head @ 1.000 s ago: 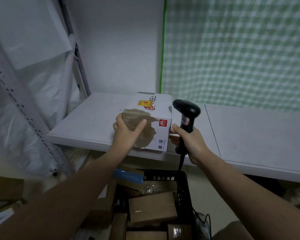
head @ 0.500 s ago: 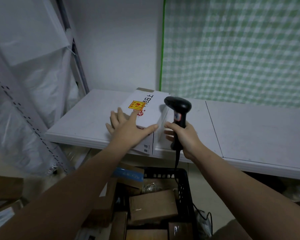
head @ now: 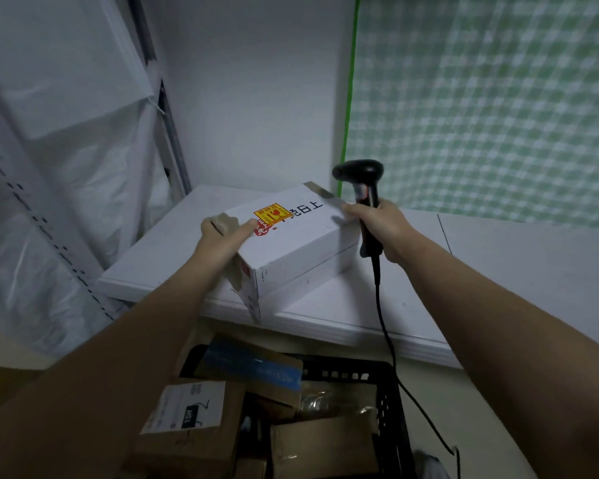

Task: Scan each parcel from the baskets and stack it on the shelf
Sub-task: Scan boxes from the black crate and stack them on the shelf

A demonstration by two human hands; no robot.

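A white parcel box (head: 301,243) with a yellow and red sticker lies on the white shelf (head: 412,305), one corner jutting over the front edge. My left hand (head: 222,236) grips its near left end, thumb on top. My right hand (head: 384,226) holds the black barcode scanner (head: 363,188) upright by the handle, with a finger touching the box's far right edge. The scanner's cable hangs down over the shelf edge. Below, a black basket (head: 391,385) holds several brown cardboard parcels (head: 322,447).
A metal rack upright with plastic sheeting (head: 66,188) stands at the left. A white wall and a green checked cloth (head: 481,98) back the shelf. More cardboard boxes (head: 194,420) lie left of the basket.
The box went from being held up on its side to lying flat on the shelf, turned at an angle. Both hands moved further back with it, the scanner staying in my right hand.
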